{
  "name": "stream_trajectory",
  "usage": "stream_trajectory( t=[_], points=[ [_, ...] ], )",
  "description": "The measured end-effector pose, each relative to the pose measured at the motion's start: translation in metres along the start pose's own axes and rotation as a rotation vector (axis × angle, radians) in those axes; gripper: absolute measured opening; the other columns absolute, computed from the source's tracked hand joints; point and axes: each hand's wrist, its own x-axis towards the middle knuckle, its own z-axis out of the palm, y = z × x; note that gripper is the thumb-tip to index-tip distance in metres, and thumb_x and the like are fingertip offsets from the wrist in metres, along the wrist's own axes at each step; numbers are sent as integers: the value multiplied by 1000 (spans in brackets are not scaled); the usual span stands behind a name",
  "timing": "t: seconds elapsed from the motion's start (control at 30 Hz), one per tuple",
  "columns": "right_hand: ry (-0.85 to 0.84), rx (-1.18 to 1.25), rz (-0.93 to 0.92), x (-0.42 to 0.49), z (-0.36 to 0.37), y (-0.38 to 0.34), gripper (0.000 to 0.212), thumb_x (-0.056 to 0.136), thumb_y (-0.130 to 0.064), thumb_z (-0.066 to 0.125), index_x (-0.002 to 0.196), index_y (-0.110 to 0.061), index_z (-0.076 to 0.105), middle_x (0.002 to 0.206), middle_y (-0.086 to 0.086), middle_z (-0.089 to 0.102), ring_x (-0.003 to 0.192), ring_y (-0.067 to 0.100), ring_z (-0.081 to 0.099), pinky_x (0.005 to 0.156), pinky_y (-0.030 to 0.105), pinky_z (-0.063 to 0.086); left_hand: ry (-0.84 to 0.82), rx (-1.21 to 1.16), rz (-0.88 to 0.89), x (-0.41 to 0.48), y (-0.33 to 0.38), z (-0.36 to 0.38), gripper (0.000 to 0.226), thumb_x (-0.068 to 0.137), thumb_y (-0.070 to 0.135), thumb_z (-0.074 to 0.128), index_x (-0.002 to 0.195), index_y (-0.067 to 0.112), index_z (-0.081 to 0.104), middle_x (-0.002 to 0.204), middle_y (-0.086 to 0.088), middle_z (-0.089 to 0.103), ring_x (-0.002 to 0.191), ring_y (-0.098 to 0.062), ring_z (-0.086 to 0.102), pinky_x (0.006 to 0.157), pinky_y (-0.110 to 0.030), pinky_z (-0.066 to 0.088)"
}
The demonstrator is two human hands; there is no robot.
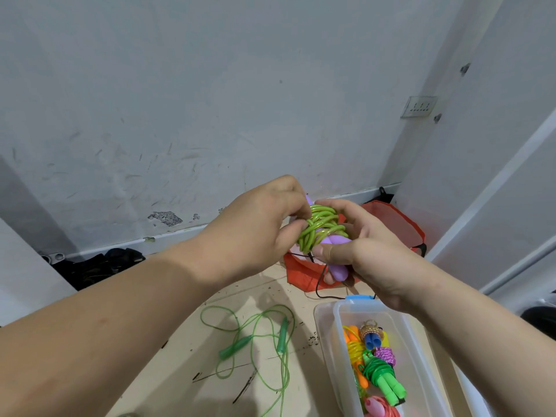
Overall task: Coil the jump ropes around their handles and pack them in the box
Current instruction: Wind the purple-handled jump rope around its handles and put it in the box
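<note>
Right hand [370, 254] gripping the purple handles [338, 267] to steady them, left hand [264, 224] pinching the green rope [322, 225] so my coil holds tight above the box [326, 332].

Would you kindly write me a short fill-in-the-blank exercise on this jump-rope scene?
1. The left hand and right hand hold a yellow-green cord wound around plastic handles coloured ___.
2. The uncoiled translucent green jump rope lies on the ___.
3. The clear plastic box of coiled ropes sits on the person's ___ side.
Missing words: purple; floor; right.
</note>
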Motion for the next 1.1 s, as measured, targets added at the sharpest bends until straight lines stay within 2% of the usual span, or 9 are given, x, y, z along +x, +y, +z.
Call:
stream_trajectory(
  t=[0.13, 0.27, 0.37, 0.47, 0.63, 0.77, 0.9, 1.0, 1.1],
  points=[
    [-32, 19, -4, 3, -2, 2, 58, 91, 12, 62, 134, -26, 54, 70, 11, 65, 53, 26, 53, 47, 28, 45, 41, -110, -148, -1, 3, 4, 4, 90, 20, 64, 89, 17, 68, 94, 5, 62, 82, -12, 64, 78, -36, 55],
    [-41, -8, 0, 3, -3, 6, 59, 93, 10, 62, 135, -31, 54, 76, 8, 67, 58, 28, 55, 51, 32, 48, 62, -223, -338, -1, 4, 8, 5, 89, 17, 69, 84, 19, 69, 76, 10, 64, 58, -2, 56, 59, -19, 46],
    [-43, -9, -3, 2, -3, 6, 59, 94, 10, 61, 135, -32, 53, 82, 15, 65, 59, 29, 56, 48, 29, 46, 72, -327, -435, -1, 4, 10, 9, 89, 18, 68, 81, 20, 69, 58, 8, 62, 50, -4, 50, 53, -23, 45],
    [-25, 6, -8, 1, -7, 8, 60, 94, 9, 62, 136, -33, 52, 79, 16, 62, 60, 28, 55, 46, 27, 45, 93, -382, -489, 1, 6, 11, 9, 90, 18, 68, 81, 20, 70, 66, -6, 70, 50, -9, 52, 52, -23, 44],
    [52, 52, 48, -4, -13, 24, 66, 92, 5, 68, 139, -36, 47, 90, 10, 72, 59, 27, 61, 51, 31, 48, 20, -457, -492, 6, 15, 20, 5, 92, 15, 72, 96, 15, 70, 82, -1, 72, 62, -3, 61, 58, -13, 47],
    [110, 29, 134, -8, -28, 42, 58, 91, -1, 68, 142, -22, 48, 57, 8, 62, 56, 25, 59, 63, 37, 50, -72, -504, -608, 10, 22, 45, 13, 97, 26, 66, 102, 14, 66, 93, -9, 73, 78, -23, 73, 76, -35, 62],
    [120, -40, 197, -25, -50, 59, 57, 79, -8, 74, 131, -20, 56, 68, 23, 59, 69, 28, 59, 69, 38, 52, -269, -653, -735, 2, 44, 88, 28, 106, 27, 48, 101, 3, 62, 87, -23, 72, 82, -37, 75, 80, -51, 62],
    [116, -81, 331, -44, -66, 79, 49, 79, -12, 71, 124, -21, 53, 72, 29, 61, 78, 30, 56, 82, 48, 54, -340, -619, -699, -9, 61, 125, 29, 105, 21, 50, 103, -6, 60, 86, -25, 72, 73, -30, 71, 80, -50, 63],
    [116, -257, 459, -62, -81, 104, 42, 73, -11, 73, 112, -6, 58, 78, 27, 66, 78, 32, 49, 75, 45, 49, -458, -609, -705, -25, 69, 162, 23, 104, 17, 50, 101, -3, 61, 90, -25, 68, 74, -27, 67, 79, -49, 63]
  ],
)
